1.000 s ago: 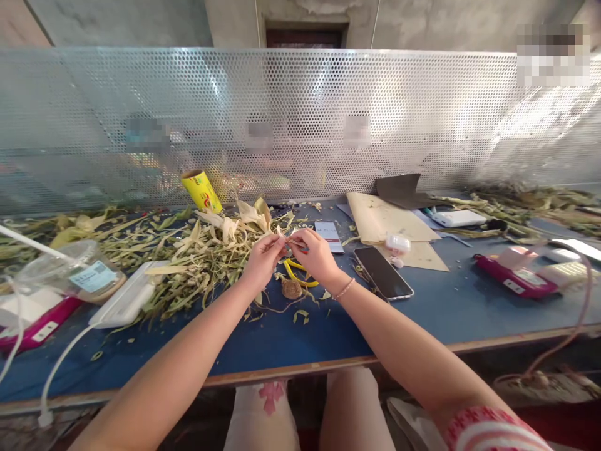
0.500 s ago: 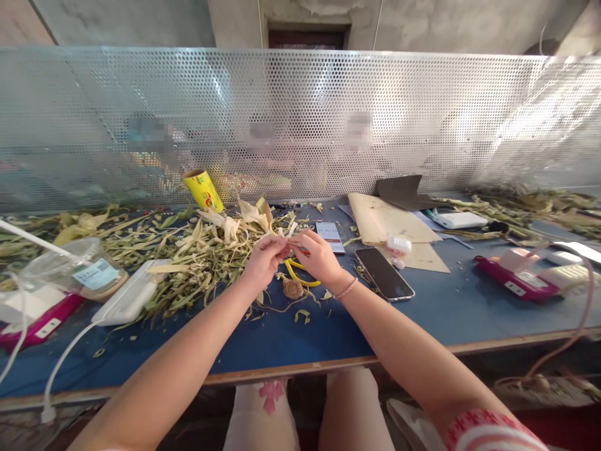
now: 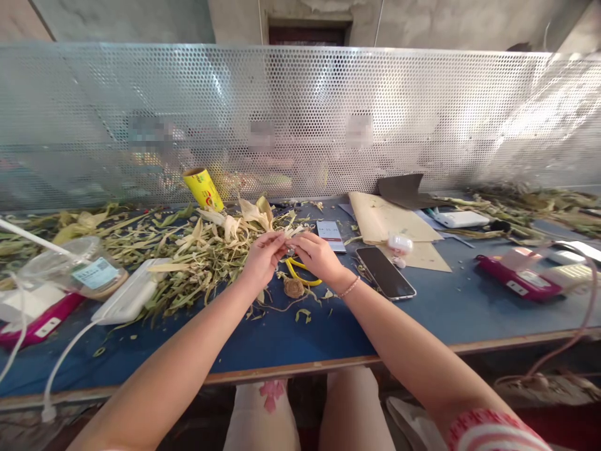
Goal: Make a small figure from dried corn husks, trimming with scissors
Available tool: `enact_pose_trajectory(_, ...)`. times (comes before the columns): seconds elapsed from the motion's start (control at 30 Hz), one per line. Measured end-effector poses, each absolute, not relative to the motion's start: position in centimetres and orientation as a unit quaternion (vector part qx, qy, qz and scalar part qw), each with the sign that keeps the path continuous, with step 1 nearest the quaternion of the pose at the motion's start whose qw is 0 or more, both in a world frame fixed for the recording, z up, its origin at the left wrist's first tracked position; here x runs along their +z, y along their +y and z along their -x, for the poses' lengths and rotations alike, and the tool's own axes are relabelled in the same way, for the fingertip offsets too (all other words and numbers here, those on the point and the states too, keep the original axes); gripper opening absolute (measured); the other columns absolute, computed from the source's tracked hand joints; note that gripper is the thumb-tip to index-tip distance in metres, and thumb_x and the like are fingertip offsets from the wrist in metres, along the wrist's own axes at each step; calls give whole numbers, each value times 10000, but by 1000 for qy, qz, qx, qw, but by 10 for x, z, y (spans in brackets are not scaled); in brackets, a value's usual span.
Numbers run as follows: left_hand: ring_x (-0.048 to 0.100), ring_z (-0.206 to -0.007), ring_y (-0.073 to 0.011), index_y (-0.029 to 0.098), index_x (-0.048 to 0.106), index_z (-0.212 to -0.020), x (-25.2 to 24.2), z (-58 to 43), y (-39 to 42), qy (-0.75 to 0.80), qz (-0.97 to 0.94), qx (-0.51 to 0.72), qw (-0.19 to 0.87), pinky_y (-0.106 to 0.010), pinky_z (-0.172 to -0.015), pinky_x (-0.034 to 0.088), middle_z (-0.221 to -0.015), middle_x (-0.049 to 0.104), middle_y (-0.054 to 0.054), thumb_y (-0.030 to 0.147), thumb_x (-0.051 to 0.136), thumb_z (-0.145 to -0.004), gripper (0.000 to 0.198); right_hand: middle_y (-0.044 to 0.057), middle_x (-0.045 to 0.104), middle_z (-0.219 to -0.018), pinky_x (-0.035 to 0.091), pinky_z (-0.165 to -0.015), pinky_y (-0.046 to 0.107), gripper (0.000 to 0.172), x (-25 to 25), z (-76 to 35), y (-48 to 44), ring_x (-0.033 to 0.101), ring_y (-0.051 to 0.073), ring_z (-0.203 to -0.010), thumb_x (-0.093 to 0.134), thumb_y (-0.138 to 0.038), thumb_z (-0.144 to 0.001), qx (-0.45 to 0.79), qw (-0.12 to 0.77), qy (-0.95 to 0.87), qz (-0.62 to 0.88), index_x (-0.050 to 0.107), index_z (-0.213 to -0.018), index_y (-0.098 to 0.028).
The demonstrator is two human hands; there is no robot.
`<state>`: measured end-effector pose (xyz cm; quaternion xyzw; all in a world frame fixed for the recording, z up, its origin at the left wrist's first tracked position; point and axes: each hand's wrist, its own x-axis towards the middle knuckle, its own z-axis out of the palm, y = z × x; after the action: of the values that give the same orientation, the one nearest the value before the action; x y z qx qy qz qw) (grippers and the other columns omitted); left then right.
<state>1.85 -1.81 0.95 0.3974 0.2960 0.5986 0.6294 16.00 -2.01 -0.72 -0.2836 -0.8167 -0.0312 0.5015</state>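
Note:
My left hand (image 3: 265, 257) and my right hand (image 3: 317, 255) meet above the middle of the table, both with fingers pinched together. Between their fingertips is a pale strip of dried husk (image 3: 295, 232), mostly covered by the fingers. Just below the right hand lies a yellow loop (image 3: 300, 280), perhaps a tool's handle, partly hidden. Beside the loop sits a small brown ball of twine (image 3: 293, 287) with a loose tail. A heap of dried husk strips and leaves (image 3: 206, 263) spreads to the left of my hands.
A yellow tube (image 3: 203, 189) leans against the perforated metal screen (image 3: 310, 94). To the right lie a black phone (image 3: 385, 274), brown paper (image 3: 387, 219) and a magenta power strip (image 3: 516, 275). A plastic cup (image 3: 89, 269) and white power bank (image 3: 131, 291) are at left.
My fingers have shifted slightly around the pale strip, and the right hand's fingers are straighter. An orange bit seen at the right fingers earlier no longer shows.

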Motion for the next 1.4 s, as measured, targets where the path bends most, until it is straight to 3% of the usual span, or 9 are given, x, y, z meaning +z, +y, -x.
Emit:
enact_pose_trajectory(0.5, 566, -643, -101, 158, 682, -637, 4, -21, -19, 292, -483, 590, 577, -236, -653, 438, -644, 642, -11, 196, 716, -532, 116, 59, 542, -869, 498, -686, 295, 105, -6, -155, -22, 549, 145, -797, 478, -180, -821, 22, 577, -753, 314, 580, -815, -205)
enact_pose_trajectory(0.63, 559, -720, -120, 164, 684, -716, 0, -19, -18, 307, -552, 574, 521, -243, -696, 426, -733, 637, -14, 236, 707, -569, 165, 49, 551, -824, 500, -664, 295, 93, -7, -154, -22, 546, 147, -768, 487, -184, -808, 71, 582, -738, 334, 576, -792, -205)
enact_pose_trajectory(0.83, 525, -678, -119, 171, 678, -716, -3, -17, -15, 359, -622, 555, 419, -241, -649, 405, -732, 607, -12, 310, 694, -602, 180, 10, 550, -717, 501, -605, 275, 17, -5, -148, -23, 558, 126, -646, 548, -216, -739, 179, 625, -659, 378, 555, -745, -202)
enact_pose_trajectory(1.03, 537, -678, -127, 169, 663, -701, -6, -17, -13, 377, -595, 581, 408, -254, -671, 418, -702, 618, -14, 329, 670, -630, 176, -26, 549, -598, 523, -572, 291, 121, -2, -143, -25, 575, 127, -550, 567, -310, -707, 340, 644, -565, 389, 507, -713, -205)
enact_pose_trajectory(1.27, 553, -660, -126, 166, 653, -673, -6, -16, -11, 368, -527, 627, 440, -255, -677, 428, -651, 625, -9, 347, 687, -609, 195, -15, 556, -578, 522, -574, 286, 185, -7, -145, -19, 583, 132, -570, 559, -365, -698, 378, 617, -544, 424, 521, -670, -185)
enact_pose_trajectory(1.4, 549, -642, -121, 162, 648, -658, -7, -15, -8, 368, -523, 632, 438, -247, -657, 424, -635, 618, -5, 337, 690, -601, 189, -8, 583, -631, 520, -556, 275, 210, -9, -146, -14, 591, 132, -593, 594, -368, -658, 407, 609, -530, 427, 544, -738, -180)
